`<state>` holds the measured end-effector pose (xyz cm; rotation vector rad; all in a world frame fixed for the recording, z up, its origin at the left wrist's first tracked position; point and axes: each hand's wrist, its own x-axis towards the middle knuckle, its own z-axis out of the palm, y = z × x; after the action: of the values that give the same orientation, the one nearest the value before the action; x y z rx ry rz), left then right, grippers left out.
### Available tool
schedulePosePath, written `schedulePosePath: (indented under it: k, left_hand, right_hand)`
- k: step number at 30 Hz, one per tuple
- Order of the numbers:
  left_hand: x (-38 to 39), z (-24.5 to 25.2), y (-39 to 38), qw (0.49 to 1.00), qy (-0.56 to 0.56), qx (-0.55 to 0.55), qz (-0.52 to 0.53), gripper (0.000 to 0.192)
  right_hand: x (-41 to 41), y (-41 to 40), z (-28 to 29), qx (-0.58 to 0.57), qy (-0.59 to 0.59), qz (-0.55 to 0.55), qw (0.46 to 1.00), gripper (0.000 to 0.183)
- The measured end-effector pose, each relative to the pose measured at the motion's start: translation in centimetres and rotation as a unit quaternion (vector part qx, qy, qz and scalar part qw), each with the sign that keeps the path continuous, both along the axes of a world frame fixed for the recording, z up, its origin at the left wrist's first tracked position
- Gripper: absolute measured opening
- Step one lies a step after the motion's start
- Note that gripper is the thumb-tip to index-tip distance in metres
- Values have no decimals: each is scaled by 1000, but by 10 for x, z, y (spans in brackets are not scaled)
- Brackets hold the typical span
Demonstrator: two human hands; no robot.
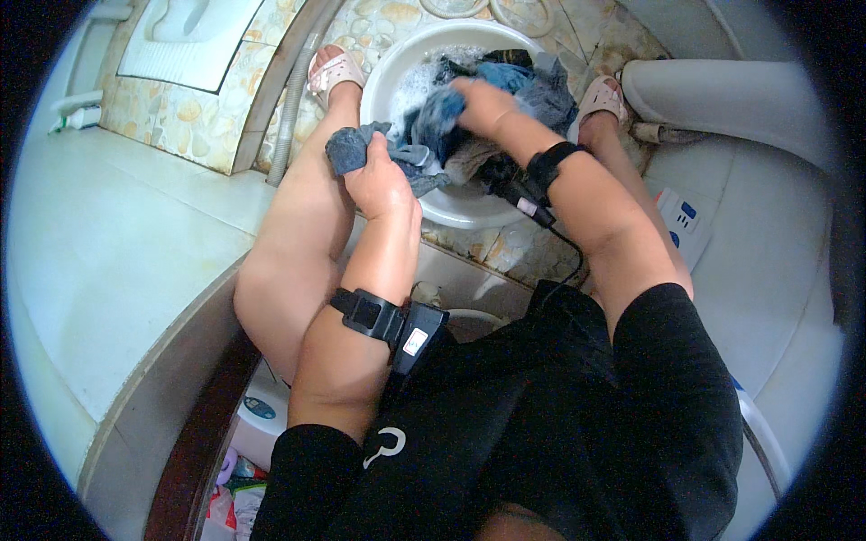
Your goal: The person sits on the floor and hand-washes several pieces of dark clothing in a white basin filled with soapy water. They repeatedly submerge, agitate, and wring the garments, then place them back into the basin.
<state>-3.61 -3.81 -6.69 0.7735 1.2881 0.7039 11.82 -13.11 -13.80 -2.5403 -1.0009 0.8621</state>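
A white plastic basin (467,215) stands on the floor between my feet, with soap suds (423,84) and a heap of wet dark, blue and grey clothes (551,95) in it. Over its near left rim my left hand (384,177) grips a grey-blue cloth (352,150), the thumb on top; part of the cloth trails into the basin. My right hand (486,108), slightly blurred, is above the heap, closed on a blue and grey cloth (441,111). Whether the two cloths are one piece I cannot tell. Black straps with devices circle both forearms.
A squat toilet (186,30) is set in the raised tiled floor at upper left, beside a corrugated hose (289,111). The white pedestal (703,91) stands right of my right foot. A black cable (578,253) runs from the right forearm device. A white socket unit (680,216) lies at right.
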Motion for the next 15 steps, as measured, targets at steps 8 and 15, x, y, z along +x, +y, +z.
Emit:
schedulePosePath:
  k: [8, 15]
  left_hand:
    - [-4, -2, -4, 998, -15, -21, -49, 22]
    - [-8, -31, -17, 927, -180, -320, -76, 22]
  right_hand:
    - [58, 7, -15, 21, -75, -252, 965, 64]
    - [-36, -19, 51, 278, 339, -109, 892, 81]
